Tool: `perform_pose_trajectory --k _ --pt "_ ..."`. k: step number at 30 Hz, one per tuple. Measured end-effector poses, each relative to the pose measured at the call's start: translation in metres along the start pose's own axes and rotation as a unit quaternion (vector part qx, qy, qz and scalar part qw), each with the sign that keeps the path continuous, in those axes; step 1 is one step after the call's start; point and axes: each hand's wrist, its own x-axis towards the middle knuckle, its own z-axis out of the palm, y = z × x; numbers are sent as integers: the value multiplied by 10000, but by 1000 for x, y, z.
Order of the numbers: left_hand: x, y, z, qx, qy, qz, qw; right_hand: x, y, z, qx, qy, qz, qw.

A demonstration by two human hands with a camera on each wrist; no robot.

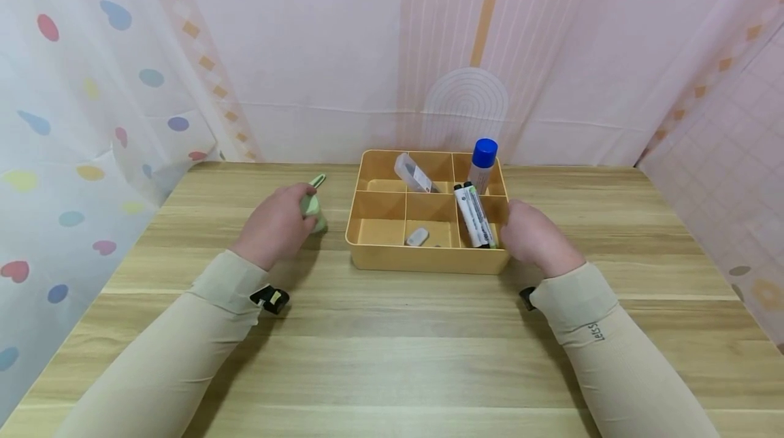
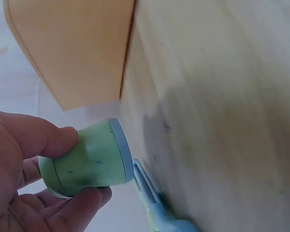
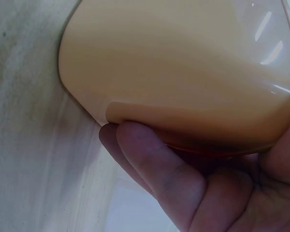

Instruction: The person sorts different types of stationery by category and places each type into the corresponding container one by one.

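My left hand [image 1: 275,224] pinches a small light green tapered cylinder [image 2: 89,157] between thumb and fingers, just left of the organizer box. Its flat bluish end faces away from the palm in the left wrist view. Close by lies a green object with a loop [image 1: 317,181], partly behind the hand. The yellow compartment box [image 1: 429,260] stands on the table, and my right hand [image 1: 535,237] grips its right side. In the right wrist view, curled fingers [image 3: 145,145] lie against the box's outer wall [image 3: 183,63].
Inside the box are two markers [image 1: 473,215], a blue-capped glue stick [image 1: 484,164], a clear slim case [image 1: 413,174] and a small grey-white piece [image 1: 418,237]. The wooden table [image 1: 392,356] meets patterned curtains [image 1: 306,50] at the back and sides.
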Motion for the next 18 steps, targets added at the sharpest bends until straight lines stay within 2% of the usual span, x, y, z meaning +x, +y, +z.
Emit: perform_pose_trajectory --k 10,18 --pt "7 11 -9 -199 315 236 9990 0 0 0 40 4 -27 10000" --pt "16 22 -20 -338 286 78 9990 0 0 1 49 30 -48 10000"
